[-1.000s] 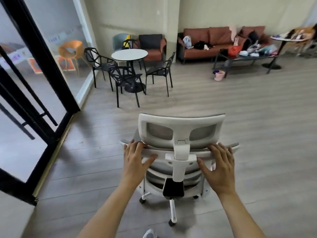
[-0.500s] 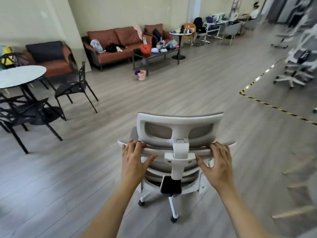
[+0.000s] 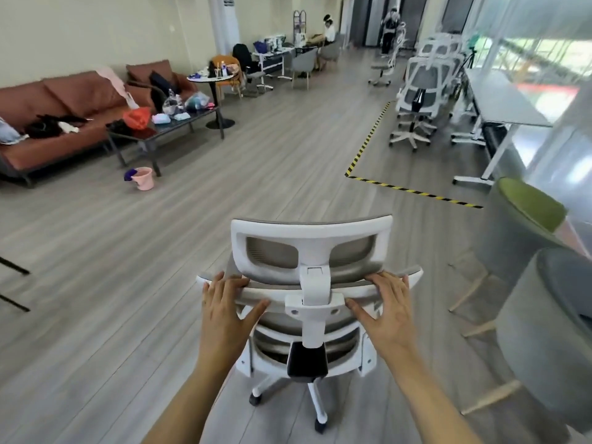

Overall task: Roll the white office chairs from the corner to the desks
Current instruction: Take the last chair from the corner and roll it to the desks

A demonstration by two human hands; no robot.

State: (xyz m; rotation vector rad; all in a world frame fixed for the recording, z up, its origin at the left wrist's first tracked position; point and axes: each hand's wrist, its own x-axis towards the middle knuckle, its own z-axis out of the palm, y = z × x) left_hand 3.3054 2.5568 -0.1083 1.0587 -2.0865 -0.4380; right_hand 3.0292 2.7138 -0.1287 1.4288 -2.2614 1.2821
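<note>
White-framed with grey mesh, the office chair (image 3: 312, 238) stands on its castors on the grey plank floor (image 3: 128, 283). Its back is toward the camera, and its headrest rises above the top rail of the backrest. The left grip (image 3: 224, 310) is clamped on that rail to the left of the headrest post, fingers curled over the top edge and thumb spread underneath. The right grip (image 3: 389, 310) is clamped on the same rail to the right of the post in a mirrored hold. The chair thus sits between the two and just in front of them.

Ahead to the right, past a corner of yellow-and-black floor tape (image 3: 368, 139), a cluster of other white chairs (image 3: 419, 91) stands beside a long pale surface (image 3: 499, 97). On the left a brown sofa (image 3: 64, 100) lines the wall, with a pink bucket (image 3: 143, 178) on the floor near it. A green-topped stool (image 3: 528, 203) is close on the right.
</note>
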